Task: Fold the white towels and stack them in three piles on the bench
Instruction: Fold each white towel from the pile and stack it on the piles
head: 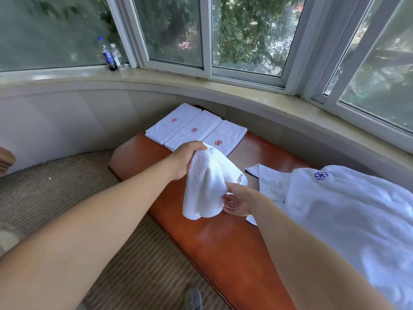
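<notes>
under bay windows [207, 34], brown bench [223, 238] bears folded towels [194, 128].

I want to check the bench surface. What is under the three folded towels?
The folded towels lie side by side on the brown bench. Whether more towels lie beneath each cannot be seen.

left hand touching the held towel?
Touching. Head view: left hand grips the top of the held towel, fingers curled over the bunched cloth with no gap.
</notes>
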Available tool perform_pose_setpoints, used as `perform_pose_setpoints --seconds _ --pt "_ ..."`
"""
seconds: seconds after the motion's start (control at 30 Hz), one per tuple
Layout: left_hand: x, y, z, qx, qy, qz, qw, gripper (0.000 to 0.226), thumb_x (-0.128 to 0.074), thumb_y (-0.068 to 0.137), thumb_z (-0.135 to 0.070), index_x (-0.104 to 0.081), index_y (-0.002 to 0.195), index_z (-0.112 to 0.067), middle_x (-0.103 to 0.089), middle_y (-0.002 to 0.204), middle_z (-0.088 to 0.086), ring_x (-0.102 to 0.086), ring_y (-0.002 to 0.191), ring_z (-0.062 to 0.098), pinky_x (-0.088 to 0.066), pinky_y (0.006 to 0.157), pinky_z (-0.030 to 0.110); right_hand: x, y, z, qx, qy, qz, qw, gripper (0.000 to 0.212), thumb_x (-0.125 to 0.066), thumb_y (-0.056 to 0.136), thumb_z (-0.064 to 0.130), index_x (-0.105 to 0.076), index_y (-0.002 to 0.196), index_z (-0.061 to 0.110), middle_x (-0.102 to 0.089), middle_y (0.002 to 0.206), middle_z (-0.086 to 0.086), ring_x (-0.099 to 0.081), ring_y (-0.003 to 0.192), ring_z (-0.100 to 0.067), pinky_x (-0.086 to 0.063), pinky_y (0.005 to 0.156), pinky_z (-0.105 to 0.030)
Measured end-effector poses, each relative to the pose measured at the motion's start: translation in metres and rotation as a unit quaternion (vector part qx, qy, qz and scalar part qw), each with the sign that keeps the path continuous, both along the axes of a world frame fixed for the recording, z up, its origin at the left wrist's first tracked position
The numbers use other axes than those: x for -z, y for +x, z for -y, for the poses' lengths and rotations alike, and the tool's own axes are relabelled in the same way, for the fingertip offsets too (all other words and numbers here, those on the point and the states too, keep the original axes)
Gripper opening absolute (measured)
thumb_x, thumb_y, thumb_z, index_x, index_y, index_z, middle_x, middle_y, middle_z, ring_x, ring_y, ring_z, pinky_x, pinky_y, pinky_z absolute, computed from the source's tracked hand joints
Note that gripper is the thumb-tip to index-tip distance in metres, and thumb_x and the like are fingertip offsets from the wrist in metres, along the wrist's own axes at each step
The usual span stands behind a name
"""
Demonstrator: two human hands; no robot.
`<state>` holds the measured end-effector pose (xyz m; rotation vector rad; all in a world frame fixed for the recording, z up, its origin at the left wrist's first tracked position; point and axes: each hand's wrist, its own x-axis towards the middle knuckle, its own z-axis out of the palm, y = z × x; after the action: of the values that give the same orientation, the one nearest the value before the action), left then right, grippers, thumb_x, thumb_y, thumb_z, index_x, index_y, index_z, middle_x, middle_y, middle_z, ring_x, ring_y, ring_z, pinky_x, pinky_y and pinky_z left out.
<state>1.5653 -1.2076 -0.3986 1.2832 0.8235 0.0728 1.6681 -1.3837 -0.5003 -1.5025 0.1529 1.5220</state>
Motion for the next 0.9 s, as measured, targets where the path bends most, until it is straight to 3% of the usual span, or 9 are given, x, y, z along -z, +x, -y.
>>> perform_pose_setpoints --seconds 0.13,0.27,0.37,0.43,0.53,0.63,0.7,0.77,0.9 --pt "0.002 0.000 -0.004 -0.018 0.028 -0.008 0.999 0.011 -0.065 0.089 -0.025 -0.074 0.084 -0.019 -0.073 0.099 0.011 -0.067 0.093 0.026 -0.050 0.083 0.036 0.001 0.003 0.003 0.013 -0.003 0.039 0.999 0.019 -0.081 0.076 0.024 -0.069 0.091 0.023 -0.056 0.074 0.004 -0.048 0.055 -0.010 -0.057 0.073 -0.028" --pt "0.012 0.000 -0.013 -0.063 0.085 -0.051 0.993 0.012 -0.067 0.089 -0.027 -0.063 0.090 -0.015 -0.056 0.096 0.011 -0.051 0.088 0.026 -0.039 0.079 0.039 -0.019 0.033 0.009 0.118 -0.014 0.203 0.972 0.015 -0.065 0.088 0.020 -0.053 0.078 0.019 -0.044 0.062 0.001 -0.037 0.039 -0.010 -0.035 0.045 -0.022" --pt "0.024 -0.007 -0.017 -0.071 0.067 -0.062 0.993 0.023 -0.070 0.093 -0.023 -0.065 0.109 -0.008 -0.071 0.109 0.012 -0.068 0.097 0.031 -0.053 0.084 0.039 -0.052 0.058 0.014 0.154 0.025 0.309 0.938 0.009 -0.063 0.090 0.021 -0.064 0.088 0.013 -0.059 0.077 -0.004 -0.055 0.060 -0.015 -0.043 0.060 -0.026" --pt "0.032 -0.012 -0.015 -0.054 0.040 -0.063 0.996 0.029 -0.074 0.092 -0.018 -0.066 0.117 -0.005 -0.073 0.115 0.010 -0.071 0.101 0.024 -0.058 0.081 0.034 -0.073 0.065 0.015 0.146 0.047 0.367 0.917 0.017 -0.062 0.091 0.025 -0.065 0.097 0.009 -0.059 0.084 -0.005 -0.053 0.071 -0.019 -0.044 0.069 -0.032" --pt "0.044 -0.014 -0.007 -0.052 0.007 -0.068 0.996 0.026 -0.077 0.089 -0.012 -0.066 0.112 -0.009 -0.067 0.101 0.009 -0.061 0.076 0.016 -0.055 0.073 0.028 -0.096 0.064 0.015 0.104 0.045 0.465 0.878 0.019 -0.060 0.090 0.037 -0.060 0.089 0.018 -0.056 0.078 0.001 -0.045 0.062 -0.016 -0.037 0.056 -0.028" --pt "0.057 -0.012 0.005 -0.046 -0.034 -0.074 0.996 0.021 -0.076 0.090 -0.014 -0.070 0.109 -0.010 -0.067 0.089 0.005 -0.059 0.070 0.012 -0.056 0.074 0.028 -0.115 0.065 0.016 0.074 0.036 0.526 0.846 0.019 -0.057 0.091 0.043 -0.057 0.087 0.025 -0.057 0.078 0.007 -0.045 0.051 -0.009 -0.034 0.043 -0.021" --pt "0.065 -0.011 0.015 -0.041 -0.055 -0.076 0.995 0.012 -0.071 0.093 -0.017 -0.071 0.103 -0.011 -0.070 0.083 0.003 -0.059 0.069 0.013 -0.055 0.073 0.028 -0.130 0.068 0.018 0.074 0.040 0.566 0.820 0.020 -0.056 0.093 0.044 -0.059 0.086 0.026 -0.059 0.076 0.007 -0.050 0.053 -0.008 -0.037 0.047 -0.023" --pt "0.071 -0.008 0.026 -0.028 -0.062 -0.082 0.994 0.013 -0.065 0.097 -0.017 -0.068 0.108 -0.010 -0.075 0.086 0.004 -0.062 0.074 0.016 -0.056 0.075 0.030 -0.144 0.072 0.020 0.091 0.049 0.590 0.801 0.021 -0.056 0.095 0.043 -0.058 0.082 0.027 -0.059 0.075 0.008 -0.052 0.059 -0.011 -0.038 0.053 -0.026" --pt "0.075 0.002 0.053 0.082 -0.059 -0.127 0.987 0.026 -0.065 0.100 -0.021 -0.064 0.122 -0.009 -0.076 0.113 0.009 -0.068 0.109 0.024 -0.056 0.094 0.037 -0.166 0.085 0.028 0.133 0.049 0.587 0.797 0.024 -0.058 0.094 0.044 -0.062 0.086 0.022 -0.061 0.077 0.007 -0.054 0.064 -0.013 -0.040 0.058 -0.027"
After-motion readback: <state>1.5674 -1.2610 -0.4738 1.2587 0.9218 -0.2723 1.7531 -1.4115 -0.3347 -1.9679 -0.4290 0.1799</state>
